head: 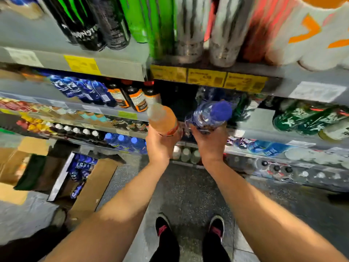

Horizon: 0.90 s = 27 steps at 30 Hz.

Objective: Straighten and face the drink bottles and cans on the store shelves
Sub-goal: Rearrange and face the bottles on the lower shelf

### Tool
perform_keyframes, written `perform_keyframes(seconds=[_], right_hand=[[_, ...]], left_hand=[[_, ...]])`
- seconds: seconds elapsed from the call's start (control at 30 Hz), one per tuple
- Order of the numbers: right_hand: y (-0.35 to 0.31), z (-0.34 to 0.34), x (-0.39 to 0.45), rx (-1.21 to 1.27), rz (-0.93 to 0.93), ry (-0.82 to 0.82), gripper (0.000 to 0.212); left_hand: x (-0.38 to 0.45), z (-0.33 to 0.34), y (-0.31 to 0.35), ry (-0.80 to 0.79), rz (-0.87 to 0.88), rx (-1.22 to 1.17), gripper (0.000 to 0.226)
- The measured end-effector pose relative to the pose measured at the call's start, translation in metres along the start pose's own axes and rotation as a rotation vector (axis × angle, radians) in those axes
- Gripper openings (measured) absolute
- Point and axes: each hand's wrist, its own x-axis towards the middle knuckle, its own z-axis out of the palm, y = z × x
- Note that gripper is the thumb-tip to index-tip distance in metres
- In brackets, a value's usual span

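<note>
My left hand grips the base of an orange drink bottle, tilted with its top toward the second shelf. Beside it my right hand holds a blue-capped bottle with a blue wrapper, also tipped toward the shelf. Both bottles hover in front of a dark gap between the dark bottles with orange labels and the blue and green bottles on the right. Tall energy drink cans stand on the top shelf.
Yellow price tags line the shelf edge just above my hands. Green bottles lie at right. Lower shelves hold more bottles. An open cardboard box with blue bottles sits on the floor at left, near my feet.
</note>
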Motion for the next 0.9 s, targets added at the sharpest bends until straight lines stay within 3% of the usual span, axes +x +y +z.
perform_keyframes(seconds=[0.17,0.4,0.6,0.9], right_hand=[[-0.014,0.060,0.004,-0.025,-0.043,0.133,0.069],[-0.012,0.101,0.023,-0.027,-0.147,0.156,0.067],[-0.006,0.124,0.033,-0.043,-0.070,0.147,0.049],[-0.010,0.125,0.036,-0.250,0.041,0.105,0.061]], left_hand=[[0.030,-0.043,-0.017,-0.022,-0.013,-0.040,0.077],[0.058,-0.061,-0.045,0.028,0.032,-0.028,0.063],[0.069,-0.070,-0.059,-0.002,0.018,-0.011,0.068],[0.074,-0.068,-0.047,-0.035,-0.048,0.023,0.061]])
